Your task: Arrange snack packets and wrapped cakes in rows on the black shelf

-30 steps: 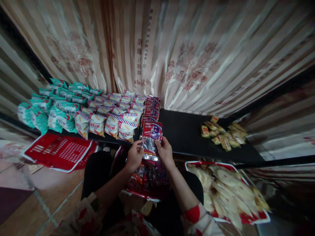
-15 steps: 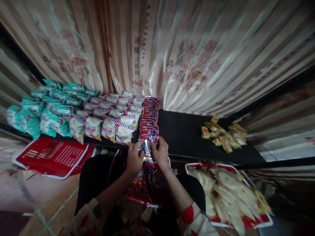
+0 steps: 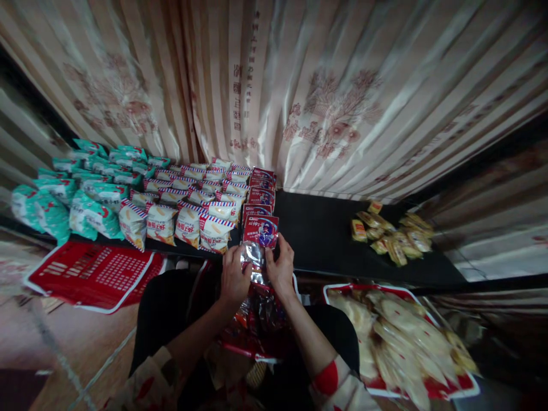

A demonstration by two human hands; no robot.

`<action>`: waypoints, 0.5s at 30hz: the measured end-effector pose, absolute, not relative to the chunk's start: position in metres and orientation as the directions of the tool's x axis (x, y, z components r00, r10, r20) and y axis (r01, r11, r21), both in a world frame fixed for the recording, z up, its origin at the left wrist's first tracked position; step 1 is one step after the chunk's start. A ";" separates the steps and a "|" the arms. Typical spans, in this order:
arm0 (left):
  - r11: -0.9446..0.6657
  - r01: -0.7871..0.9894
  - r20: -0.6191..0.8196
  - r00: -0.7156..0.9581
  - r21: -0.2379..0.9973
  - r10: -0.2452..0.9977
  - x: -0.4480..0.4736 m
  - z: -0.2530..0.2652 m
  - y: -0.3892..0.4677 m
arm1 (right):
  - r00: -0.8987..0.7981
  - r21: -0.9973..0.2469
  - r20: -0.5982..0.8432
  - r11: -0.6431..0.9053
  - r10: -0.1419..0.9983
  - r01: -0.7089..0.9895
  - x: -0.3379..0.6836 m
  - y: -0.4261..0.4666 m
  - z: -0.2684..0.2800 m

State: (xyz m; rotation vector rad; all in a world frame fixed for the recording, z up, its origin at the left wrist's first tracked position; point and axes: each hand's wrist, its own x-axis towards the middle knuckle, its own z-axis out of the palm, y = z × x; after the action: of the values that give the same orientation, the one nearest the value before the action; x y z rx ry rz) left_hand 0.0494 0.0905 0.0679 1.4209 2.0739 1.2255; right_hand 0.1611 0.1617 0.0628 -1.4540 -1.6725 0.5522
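Though the left part of the black, flat-topped counter (image 3: 319,242) is filled, the arranging looks only partly done. At the left end, puffy teal plastic bags (image 3: 96,212) are lined up in rows, and beside them pillow-shaped white bags with red-and-blue striped tops (image 3: 188,225) are ranked from back edge to front edge; both groups can be judged complete. Next to these, one column of flat red foil packets (image 3: 262,197) is formed from the back edge forward. At its near end, by the front edge, a red-and-silver foil packet (image 3: 261,230) is held by the left hand (image 3: 234,278) and the right hand (image 3: 281,268), both clamped on its lower part from either side; whether its base is supported cannot be told. More glossy packets (image 3: 272,311) are seen below, in a red plastic basket (image 3: 233,348), and seem left to be placed. Near the right end, small yellow wrapped packets (image 3: 396,250) are heaped loosely, and clear bags of pale, flat pieces (image 3: 402,328) are piled in a white-rimmed red basket (image 3: 466,383) below the front edge.
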 end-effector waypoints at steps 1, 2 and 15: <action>0.119 0.573 0.186 -0.445 0.811 0.876 0.051 0.068 0.090 | 0.023 -0.786 0.292 0.226 0.956 0.576 0.161 0.160 0.067; 0.105 0.560 0.193 -0.447 0.822 0.874 0.052 0.069 0.090 | 0.030 -0.807 0.279 0.217 0.960 0.549 0.162 0.157 0.070; -0.039 0.786 0.332 -0.215 0.617 0.918 0.053 0.095 0.130 | -0.064 -0.712 -0.408 -0.361 0.911 -0.602 0.248 0.161 0.094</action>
State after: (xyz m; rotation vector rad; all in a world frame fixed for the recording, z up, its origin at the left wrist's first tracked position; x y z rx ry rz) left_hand 0.0532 0.1296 0.0948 1.8435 2.0440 1.0930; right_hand 0.2482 0.1612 0.0943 -1.0156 -0.4317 1.6826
